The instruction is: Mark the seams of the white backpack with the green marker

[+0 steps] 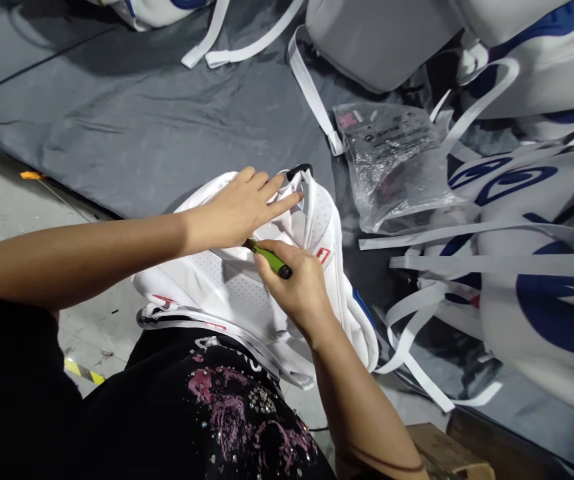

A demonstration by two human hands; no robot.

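Observation:
A white backpack (247, 293) with perforated panels and small red labels rests at the edge of the grey-covered table, against my body. My left hand (239, 208) lies across its upper part, fingers stretched out and spread over the white fabric. My right hand (303, 283) is closed around a small green-handled tool (271, 260) with a black end. The tool's tip points to the fabric just below my left hand. What kind of tip it has is hard to make out. A black piece (299, 172) shows at the backpack's top, beyond my left fingertips.
Right of the backpack lies a clear plastic bag (391, 167). More white and blue backpacks (531, 220) with loose white straps (467, 243) crowd the right side. A grey backpack (381, 40) sits at the back. A cardboard box (447, 453) stands low at the right.

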